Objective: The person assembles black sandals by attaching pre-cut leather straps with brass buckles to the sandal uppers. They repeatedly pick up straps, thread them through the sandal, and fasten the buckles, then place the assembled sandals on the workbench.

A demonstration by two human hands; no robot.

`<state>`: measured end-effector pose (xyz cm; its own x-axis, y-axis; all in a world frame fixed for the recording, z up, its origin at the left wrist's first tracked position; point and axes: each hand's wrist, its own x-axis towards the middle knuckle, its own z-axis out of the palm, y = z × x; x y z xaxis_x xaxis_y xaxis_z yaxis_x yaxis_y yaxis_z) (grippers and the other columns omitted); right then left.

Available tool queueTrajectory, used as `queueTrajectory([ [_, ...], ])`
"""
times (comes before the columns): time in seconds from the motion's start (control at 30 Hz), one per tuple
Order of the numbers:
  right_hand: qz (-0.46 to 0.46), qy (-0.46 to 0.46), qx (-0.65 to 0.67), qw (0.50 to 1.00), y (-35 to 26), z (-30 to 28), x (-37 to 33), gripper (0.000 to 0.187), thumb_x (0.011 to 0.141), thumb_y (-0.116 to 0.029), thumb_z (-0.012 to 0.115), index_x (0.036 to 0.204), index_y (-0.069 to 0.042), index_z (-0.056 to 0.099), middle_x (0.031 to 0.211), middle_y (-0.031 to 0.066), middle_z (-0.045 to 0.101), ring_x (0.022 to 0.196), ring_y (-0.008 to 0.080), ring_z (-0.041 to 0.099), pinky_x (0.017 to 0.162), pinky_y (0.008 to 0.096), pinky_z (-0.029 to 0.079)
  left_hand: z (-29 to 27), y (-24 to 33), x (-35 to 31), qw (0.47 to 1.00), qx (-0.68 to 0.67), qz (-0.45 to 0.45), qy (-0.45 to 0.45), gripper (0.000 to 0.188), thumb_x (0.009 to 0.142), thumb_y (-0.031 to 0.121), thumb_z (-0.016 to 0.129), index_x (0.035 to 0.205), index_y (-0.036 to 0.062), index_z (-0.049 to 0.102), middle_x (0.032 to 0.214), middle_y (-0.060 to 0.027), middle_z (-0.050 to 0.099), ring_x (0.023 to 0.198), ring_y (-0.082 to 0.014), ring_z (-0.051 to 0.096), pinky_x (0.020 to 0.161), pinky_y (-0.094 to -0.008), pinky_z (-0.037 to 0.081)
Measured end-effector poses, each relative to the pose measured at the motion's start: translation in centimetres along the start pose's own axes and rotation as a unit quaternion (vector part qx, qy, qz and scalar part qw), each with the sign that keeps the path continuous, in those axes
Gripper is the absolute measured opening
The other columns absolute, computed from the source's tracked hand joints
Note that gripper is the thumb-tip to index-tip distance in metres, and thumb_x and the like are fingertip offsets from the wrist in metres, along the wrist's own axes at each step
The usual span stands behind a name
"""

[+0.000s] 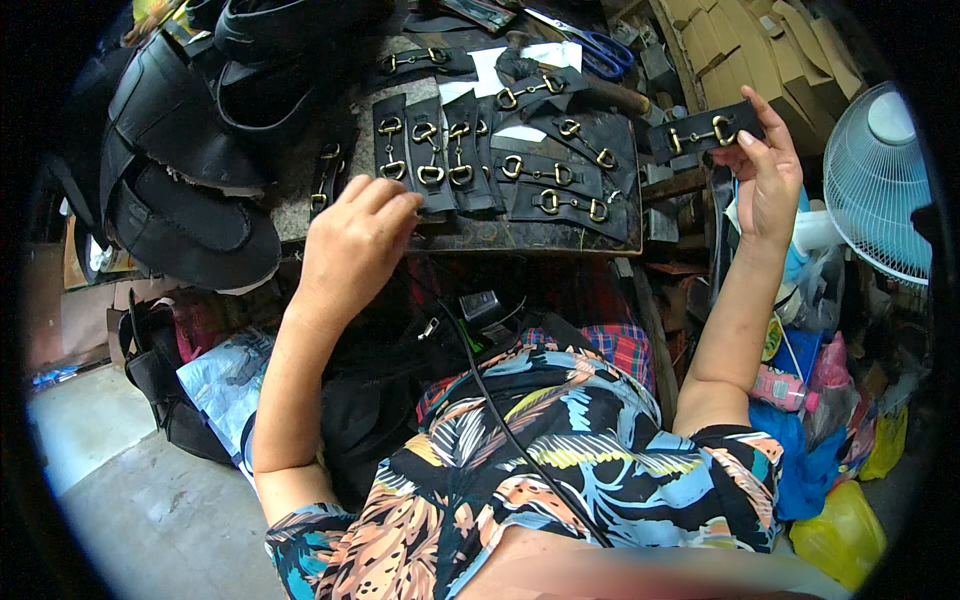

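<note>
Raised at the right, my right hand [768, 165] pinches one end of a black leather strap [690, 140] with a gold horsebit ornament on it. My left hand [362, 235] is over the near edge of the workbench [470, 236], fingers curled together; anything in them is hidden. Just beyond it, several similar black straps with gold bits stand side by side, among them one strap [391, 150]. More lie to the right, such as a slanted strap [565, 205]. Another bit strap [326, 180] is left of my left hand.
Black shoes [190, 190] are piled on the bench's left. At the back lie blue-handled scissors [600, 52] and a hammer-like tool [600, 92]. A white fan [885, 185] stands at the right, with cardboard [735, 50] behind. A black cable [490, 400] runs down across my front.
</note>
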<state>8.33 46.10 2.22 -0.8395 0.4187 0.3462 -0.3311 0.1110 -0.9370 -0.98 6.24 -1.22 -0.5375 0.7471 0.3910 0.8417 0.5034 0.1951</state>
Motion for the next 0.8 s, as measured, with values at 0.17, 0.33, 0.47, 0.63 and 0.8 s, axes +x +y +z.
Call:
queueTrajectory([
  [0.17, -0.016, -0.011, 0.042, 0.999, 0.7, -1.6, 0.5, 0.037, 0.090, -0.003, 0.058, 0.127, 0.001, 0.055, 0.106, 0.0092, 0.064, 0.082, 0.0177, 0.070, 0.072, 0.0312, 0.062, 0.1, -0.2, 0.4, 1.000, 0.009, -0.016, 0.014, 0.022, 0.075, 0.003, 0.071, 0.096, 0.0077, 0.067, 0.094, -0.0063, 0.064, 0.086, -0.0256, 0.061, 0.071, -0.0358, 0.053],
  [0.33, 0.012, 0.010, -0.008, 1.000, 1.4, -2.3, 0.4, 0.029, 0.090, -0.006, 0.061, 0.118, -0.001, 0.055, 0.107, 0.0086, 0.062, 0.082, 0.0190, 0.069, 0.072, 0.0327, 0.061, 0.7, 0.2, 0.8, 1.000, 0.015, -0.006, 0.017, 0.021, 0.075, 0.004, 0.072, 0.095, 0.0086, 0.067, 0.094, -0.0056, 0.064, 0.085, -0.0242, 0.061, 0.069, -0.0353, 0.053],
  [0.47, 0.012, -0.019, 0.017, 1.000, 1.1, -1.3, 0.2, 0.026, 0.089, -0.005, 0.062, 0.114, -0.004, 0.054, 0.104, 0.0103, 0.063, 0.088, 0.0192, 0.067, 0.071, 0.0341, 0.062, 1.0, -0.4, 1.3, 0.995, 0.034, 0.014, 0.092, 0.020, 0.075, 0.005, 0.072, 0.094, 0.0092, 0.067, 0.095, -0.0042, 0.064, 0.085, -0.0238, 0.061, 0.068, -0.0344, 0.053],
  [0.63, 0.001, -0.039, 0.009, 0.999, 0.4, 1.0, 1.1, 0.033, 0.088, 0.000, 0.059, 0.121, -0.002, 0.054, 0.102, 0.0090, 0.064, 0.088, 0.0153, 0.066, 0.070, 0.0307, 0.062, 2.2, 0.0, 2.4, 0.993, 0.052, 0.050, 0.088, 0.023, 0.072, 0.009, 0.072, 0.095, 0.0104, 0.067, 0.098, -0.0036, 0.063, 0.089, -0.0228, 0.060, 0.071, -0.0326, 0.054],
  [0.8, -0.025, -0.065, -0.013, 0.997, 0.3, 2.8, 2.2, 0.035, 0.090, -0.001, 0.057, 0.124, -0.004, 0.055, 0.105, 0.0055, 0.063, 0.087, 0.0114, 0.065, 0.069, 0.0286, 0.060, 2.4, 0.3, 3.3, 0.990, 0.058, 0.104, 0.074, 0.029, 0.072, 0.012, 0.072, 0.100, 0.0101, 0.067, 0.105, -0.0051, 0.062, 0.096, -0.0247, 0.059, 0.079, -0.0333, 0.053],
])
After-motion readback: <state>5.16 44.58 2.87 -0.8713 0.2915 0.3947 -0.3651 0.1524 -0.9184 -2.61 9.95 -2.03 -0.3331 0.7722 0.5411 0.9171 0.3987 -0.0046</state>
